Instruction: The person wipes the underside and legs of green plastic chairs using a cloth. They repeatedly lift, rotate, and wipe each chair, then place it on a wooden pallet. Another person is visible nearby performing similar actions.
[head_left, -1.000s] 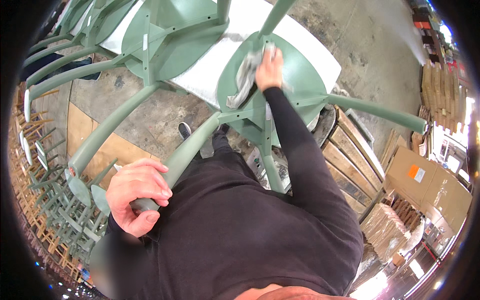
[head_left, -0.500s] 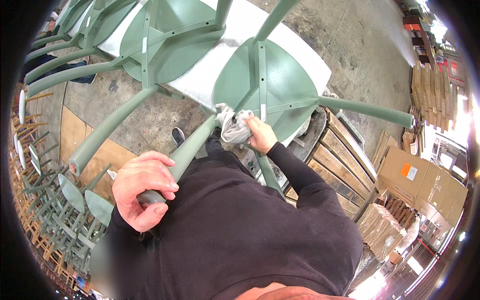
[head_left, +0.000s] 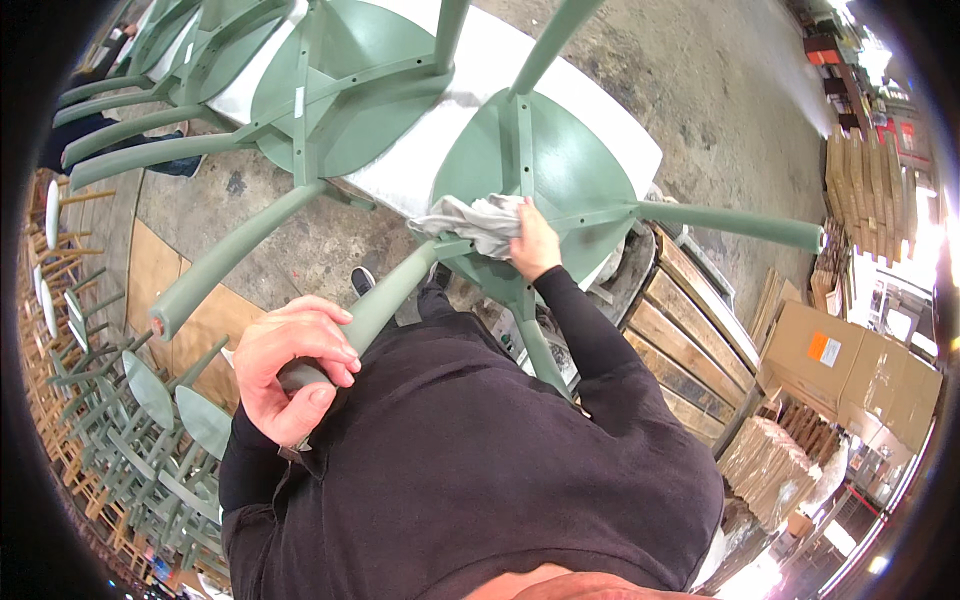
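Lying upside down on a white bench point(head_left: 400, 180) are two green chairs, the near chair point(head_left: 560, 170) under the person's hands and a second chair point(head_left: 320, 100) further left, with more green legs of a third showing at the upper left rim. The left hand point(head_left: 290, 365) is wrapped around the end of one chair leg point(head_left: 390, 295), its fingers point(head_left: 325, 345) curled shut over the tube with the thumb underneath. The right hand point(head_left: 535, 245) presses one crumpled grey cloth point(head_left: 475, 222) against the frame where that leg meets the underside of the seat; its fingers are bunched into the cloth and mostly hidden by it, so their spread cannot be told beyond a closed grip. The cloth lies between the two hands, touching the leg and the seat's crossbar. To the right stands a wooden pallet point(head_left: 700, 320) on edge, and beyond it two brown cardboard boxes point(head_left: 850, 365), the nearer one bearing a small orange rectangular label on its side. A stack of flat cardboard point(head_left: 775, 455) lies below them, and a pile of wooden boards point(head_left: 860, 185) sits at the far right. Many stacked green chairs point(head_left: 130, 420) crowd the left edge.
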